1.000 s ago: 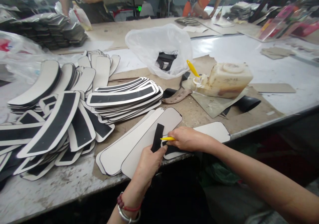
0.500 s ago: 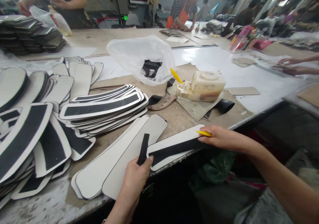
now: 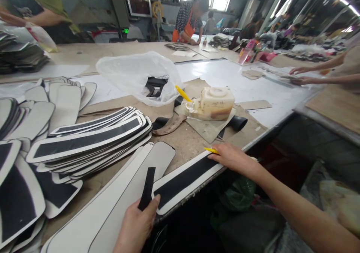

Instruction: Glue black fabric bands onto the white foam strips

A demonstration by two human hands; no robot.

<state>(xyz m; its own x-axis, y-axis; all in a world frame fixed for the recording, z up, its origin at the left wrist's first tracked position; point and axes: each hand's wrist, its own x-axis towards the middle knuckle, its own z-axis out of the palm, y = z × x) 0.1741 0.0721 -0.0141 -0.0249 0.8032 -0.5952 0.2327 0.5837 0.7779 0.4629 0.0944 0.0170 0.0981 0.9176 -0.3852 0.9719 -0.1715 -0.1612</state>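
Observation:
My left hand [image 3: 137, 221] is closed around a black strip [image 3: 147, 188] that sticks up from the fist. Its thumb touches the lower left end of a white panel [image 3: 168, 207] at the table's front edge. A second black strip [image 3: 184, 176] lies flat along the middle of this panel, with a white border around it. My right hand [image 3: 230, 156] rests at the panel's far end, fingers bent over the strip's end. Between its fingers a yellow pointed tool [image 3: 210, 150] pokes out to the left; the rest of the tool is hidden.
Stacked panels with black strips [image 3: 90, 138] lie left, beside plain white panels [image 3: 135, 189]. A stained plastic container [image 3: 218, 101] holds a yellow stick [image 3: 183, 93]. Behind are a clear bag [image 3: 126, 71] with black pieces and an orange-aproned person [image 3: 187, 22]. Another person's hands [image 3: 299, 74] are right.
The black strip on the panel has gone from slanting across it to lying flat and centred. My right hand has come down onto the panel's far end. The view has shifted.

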